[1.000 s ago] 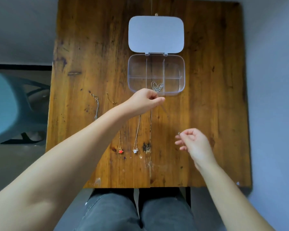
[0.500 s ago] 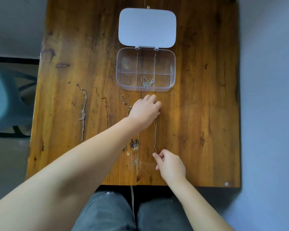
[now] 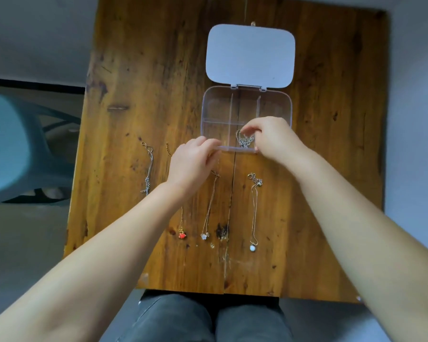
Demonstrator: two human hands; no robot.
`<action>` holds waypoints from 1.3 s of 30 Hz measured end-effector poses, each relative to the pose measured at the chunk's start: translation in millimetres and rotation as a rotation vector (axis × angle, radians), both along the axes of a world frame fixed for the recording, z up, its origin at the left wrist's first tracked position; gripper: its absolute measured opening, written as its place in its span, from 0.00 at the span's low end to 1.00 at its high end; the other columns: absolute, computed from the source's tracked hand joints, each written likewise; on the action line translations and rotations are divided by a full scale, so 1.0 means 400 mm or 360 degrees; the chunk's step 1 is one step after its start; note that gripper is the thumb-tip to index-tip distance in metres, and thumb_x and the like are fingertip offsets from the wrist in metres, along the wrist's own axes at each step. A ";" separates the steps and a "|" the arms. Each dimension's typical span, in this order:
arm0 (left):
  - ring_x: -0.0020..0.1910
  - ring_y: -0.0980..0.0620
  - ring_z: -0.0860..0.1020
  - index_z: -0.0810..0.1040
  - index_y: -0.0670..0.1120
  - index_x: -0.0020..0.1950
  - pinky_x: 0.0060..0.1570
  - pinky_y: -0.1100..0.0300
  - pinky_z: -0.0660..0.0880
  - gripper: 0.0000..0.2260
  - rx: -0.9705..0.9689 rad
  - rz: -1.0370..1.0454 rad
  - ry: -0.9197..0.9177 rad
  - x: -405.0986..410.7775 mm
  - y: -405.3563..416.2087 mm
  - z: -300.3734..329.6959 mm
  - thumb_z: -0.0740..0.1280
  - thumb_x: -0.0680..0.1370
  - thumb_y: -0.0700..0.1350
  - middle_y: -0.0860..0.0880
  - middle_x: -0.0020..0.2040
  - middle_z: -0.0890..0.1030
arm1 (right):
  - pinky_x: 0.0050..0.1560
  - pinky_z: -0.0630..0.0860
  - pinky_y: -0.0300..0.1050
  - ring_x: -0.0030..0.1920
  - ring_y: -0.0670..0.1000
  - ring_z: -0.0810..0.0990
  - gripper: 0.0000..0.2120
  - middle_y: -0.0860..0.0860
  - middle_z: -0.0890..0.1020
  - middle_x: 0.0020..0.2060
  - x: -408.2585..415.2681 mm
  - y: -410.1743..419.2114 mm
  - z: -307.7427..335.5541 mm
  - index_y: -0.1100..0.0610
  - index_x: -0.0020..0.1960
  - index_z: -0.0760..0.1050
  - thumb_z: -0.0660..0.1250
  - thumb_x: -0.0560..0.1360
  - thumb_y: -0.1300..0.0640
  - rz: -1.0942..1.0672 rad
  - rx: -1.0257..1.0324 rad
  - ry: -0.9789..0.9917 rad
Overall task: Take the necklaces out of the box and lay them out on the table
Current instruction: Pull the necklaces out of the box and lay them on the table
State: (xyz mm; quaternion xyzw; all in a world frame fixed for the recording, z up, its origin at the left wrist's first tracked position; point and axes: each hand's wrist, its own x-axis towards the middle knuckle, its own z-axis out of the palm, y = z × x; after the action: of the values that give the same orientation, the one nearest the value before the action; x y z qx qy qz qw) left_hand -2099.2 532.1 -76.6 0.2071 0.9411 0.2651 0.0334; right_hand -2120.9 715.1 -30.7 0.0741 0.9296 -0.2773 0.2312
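Observation:
The clear plastic box (image 3: 209, 104) stands open on the wooden table (image 3: 146, 82), its white lid (image 3: 250, 55) folded back. A bunched silver necklace (image 3: 245, 142) lies in the near middle compartment. My right hand (image 3: 274, 139) reaches into that compartment and its thumb and forefinger pinch the top of the chain. My left hand (image 3: 192, 164) grips the box's near left rim. Several necklaces lie in straight lines in front of the box: a silver cross one (image 3: 148, 169), a red-pendant one (image 3: 182, 235), a star-pendant one (image 3: 204, 235) and a white-pendant one (image 3: 253, 248).
The other box compartments look empty. A pale blue chair (image 3: 15, 149) stands off the table's left side. My knees in grey trousers (image 3: 208, 319) are under the near edge. Bare wood lies to the right of the white-pendant necklace.
Both hands let go of the white-pendant necklace, which now lies on the table. My right hand moved up into the box onto the chain, and my left hand moved to the box's rim.

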 end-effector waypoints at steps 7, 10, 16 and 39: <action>0.37 0.45 0.82 0.80 0.42 0.47 0.40 0.56 0.76 0.03 0.0102 -0.0024 -0.0071 -0.027 0.002 0.012 0.67 0.76 0.40 0.44 0.38 0.84 | 0.48 0.80 0.48 0.49 0.56 0.80 0.13 0.56 0.83 0.50 -0.070 -0.019 -0.024 0.56 0.51 0.81 0.60 0.75 0.64 0.0609 0.0493 -0.0389; 0.35 0.46 0.81 0.80 0.42 0.46 0.39 0.56 0.75 0.02 0.0131 -0.0009 -0.0070 -0.026 0.001 0.011 0.68 0.76 0.40 0.45 0.37 0.83 | 0.48 0.78 0.46 0.49 0.55 0.80 0.12 0.56 0.82 0.50 -0.071 -0.016 -0.020 0.58 0.54 0.80 0.59 0.78 0.62 0.0649 0.0382 -0.0528; 0.36 0.46 0.81 0.79 0.42 0.46 0.39 0.53 0.79 0.04 0.0138 -0.0041 -0.0121 -0.029 0.002 0.017 0.67 0.77 0.41 0.45 0.37 0.83 | 0.38 0.70 0.32 0.47 0.47 0.76 0.07 0.50 0.79 0.49 -0.065 0.017 0.012 0.54 0.53 0.78 0.66 0.77 0.55 0.0567 0.0006 -0.0504; 0.30 0.55 0.71 0.76 0.41 0.39 0.34 0.62 0.69 0.16 0.0426 -0.0259 -0.1235 0.034 0.293 0.097 0.61 0.80 0.51 0.48 0.31 0.73 | 0.32 0.75 0.36 0.36 0.47 0.78 0.05 0.52 0.82 0.36 0.488 0.261 0.070 0.57 0.44 0.79 0.66 0.76 0.62 -0.1467 -0.1534 -0.0203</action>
State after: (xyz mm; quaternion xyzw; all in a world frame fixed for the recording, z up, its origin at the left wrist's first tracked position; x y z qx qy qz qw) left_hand -2085.6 649.3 -37.6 0.1681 0.7965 0.4400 0.3791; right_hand -1925.7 819.6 -2.5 0.3684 0.5596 -0.7269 0.1509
